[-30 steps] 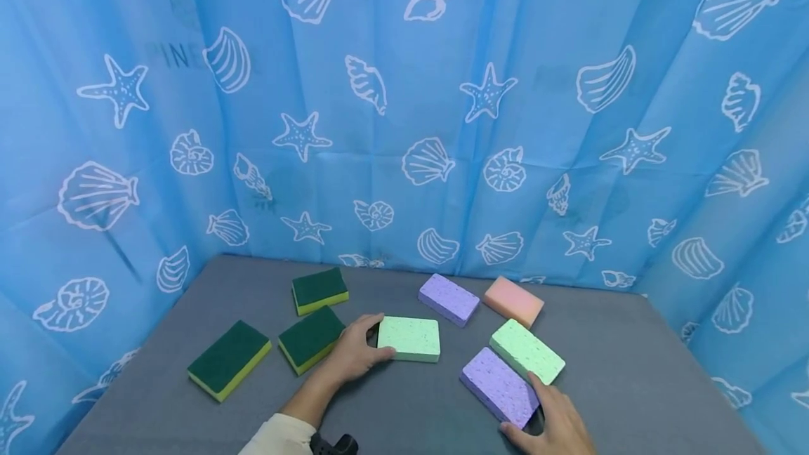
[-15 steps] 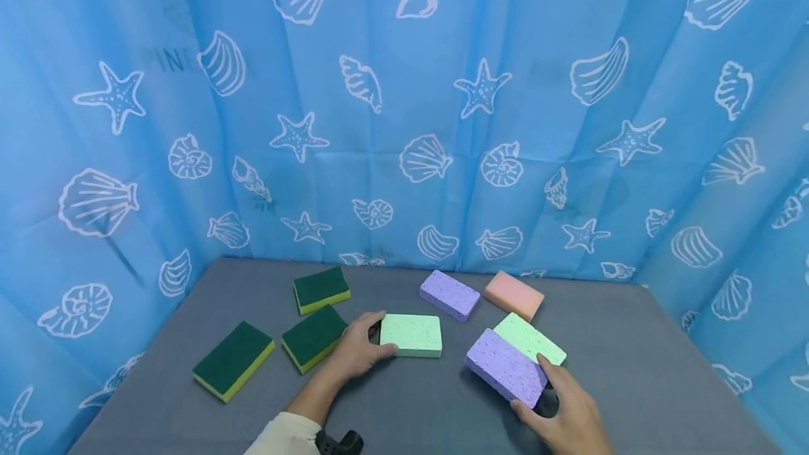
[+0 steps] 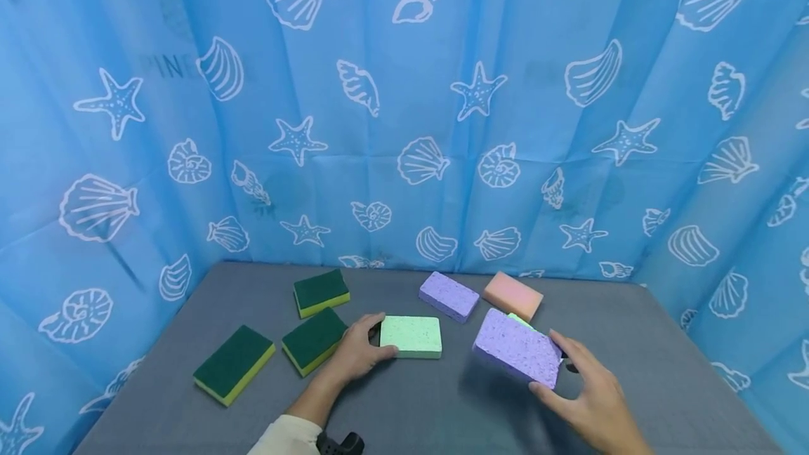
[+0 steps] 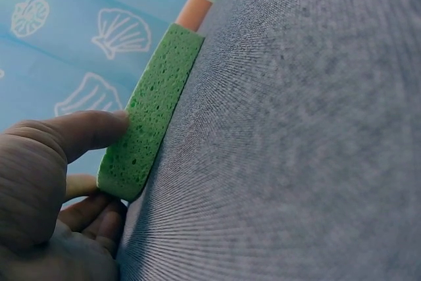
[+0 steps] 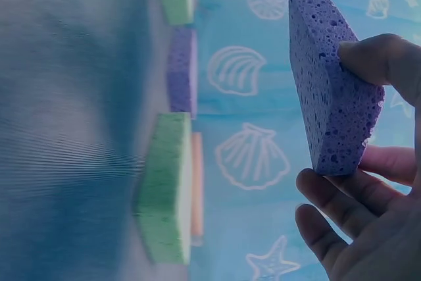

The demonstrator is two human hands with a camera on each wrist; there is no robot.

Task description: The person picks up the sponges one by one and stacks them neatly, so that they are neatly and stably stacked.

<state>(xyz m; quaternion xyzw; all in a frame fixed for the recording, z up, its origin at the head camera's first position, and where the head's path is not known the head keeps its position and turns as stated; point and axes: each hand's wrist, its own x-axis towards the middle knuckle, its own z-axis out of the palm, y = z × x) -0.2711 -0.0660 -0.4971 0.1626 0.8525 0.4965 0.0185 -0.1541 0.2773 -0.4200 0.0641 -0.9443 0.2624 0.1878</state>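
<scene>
My right hand [image 3: 594, 395] holds a purple sponge [image 3: 517, 346] by its right end, raised above the table. In the right wrist view the thumb is on one edge of this purple sponge [image 5: 329, 83] and fingers are on the opposite side. A light green sponge [image 3: 521, 321] shows partly behind it in the head view. My left hand [image 3: 359, 353] grips the left end of another light green sponge [image 3: 411, 335], which lies flat on the table. The left wrist view shows the thumb against the side of that green sponge [image 4: 151, 110].
Several yellow sponges with dark green scouring tops, one a front-left sponge [image 3: 234, 364], lie on the grey table [image 3: 392, 413] at left. A second purple sponge [image 3: 449, 295] and a peach sponge [image 3: 513, 293] lie near the back. A blue shell-print curtain [image 3: 354, 125] surrounds the table.
My right hand has lifted the purple sponge off the table and moved it right and up in view, so it now covers most of the right green sponge. My left hand stays put.
</scene>
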